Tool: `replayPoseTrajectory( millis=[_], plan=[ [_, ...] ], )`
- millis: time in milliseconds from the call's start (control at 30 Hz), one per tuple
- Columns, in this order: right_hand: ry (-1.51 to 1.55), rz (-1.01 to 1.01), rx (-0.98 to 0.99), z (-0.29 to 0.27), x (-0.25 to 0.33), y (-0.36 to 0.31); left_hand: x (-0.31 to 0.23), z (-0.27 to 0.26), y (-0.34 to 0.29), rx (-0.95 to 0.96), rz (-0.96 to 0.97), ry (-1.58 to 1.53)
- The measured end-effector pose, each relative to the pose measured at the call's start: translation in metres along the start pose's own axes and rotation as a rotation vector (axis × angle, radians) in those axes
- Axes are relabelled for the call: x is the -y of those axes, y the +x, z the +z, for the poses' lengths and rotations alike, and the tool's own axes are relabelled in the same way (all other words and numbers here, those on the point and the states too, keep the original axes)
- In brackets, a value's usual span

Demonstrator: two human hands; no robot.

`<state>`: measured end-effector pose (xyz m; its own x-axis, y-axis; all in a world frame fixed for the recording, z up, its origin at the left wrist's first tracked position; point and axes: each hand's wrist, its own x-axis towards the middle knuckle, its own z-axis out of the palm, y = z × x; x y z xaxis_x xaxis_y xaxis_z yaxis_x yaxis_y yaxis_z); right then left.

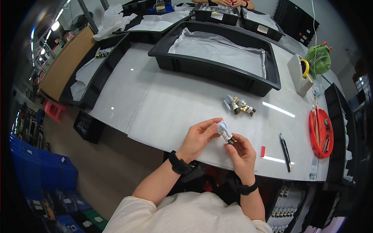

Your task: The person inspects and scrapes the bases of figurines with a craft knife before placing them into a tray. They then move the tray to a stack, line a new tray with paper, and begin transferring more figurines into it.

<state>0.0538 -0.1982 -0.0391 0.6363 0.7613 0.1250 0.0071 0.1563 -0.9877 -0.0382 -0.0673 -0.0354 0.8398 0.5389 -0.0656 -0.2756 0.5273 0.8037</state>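
Note:
Between both hands, above the near part of the table, is a small figurine [224, 132] with pale blue hair, a white body and dark feet. My left hand [201, 136] pinches it by the head end. The fingers of my right hand [241, 152] close on its feet. Beyond my hands, two similar figurines [239, 105] lie side by side on the white sheet [178, 105]; they show pale blue, white, gold and dark parts.
A large black tray [217, 71] lined with white film stands behind. To the right lie a craft knife [285, 152], a red strip [263, 151] and a red basket [312, 134] of tools. A green fan [320, 60] stands farther back. Another person's hands [225, 3] are at the far side.

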Motion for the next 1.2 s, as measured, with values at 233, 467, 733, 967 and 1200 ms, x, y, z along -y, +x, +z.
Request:
replayPoseTrajectory(
  millis=[233,467,733,967,1200],
  plan=[
    [0.009,-0.037,-0.015,-0.0019,-0.0035,0.0001,0.0034,-0.0046,0.0009,0.022,-0.003,0.033],
    [0.019,-0.039,-0.008,-0.003,-0.0038,0.0002,0.003,-0.0055,0.0018,0.036,-0.001,-0.027],
    [0.016,-0.042,-0.004,-0.0032,-0.0035,0.0,0.0027,-0.0052,0.0013,0.032,-0.007,-0.013],
    [0.027,-0.029,-0.02,-0.0028,-0.0037,-0.0006,0.0018,-0.0031,0.001,0.013,-0.002,0.009],
    [0.049,-0.025,-0.016,-0.0018,-0.0013,-0.001,0.0025,-0.0033,0.0017,0.004,-0.005,0.005]
  ],
)
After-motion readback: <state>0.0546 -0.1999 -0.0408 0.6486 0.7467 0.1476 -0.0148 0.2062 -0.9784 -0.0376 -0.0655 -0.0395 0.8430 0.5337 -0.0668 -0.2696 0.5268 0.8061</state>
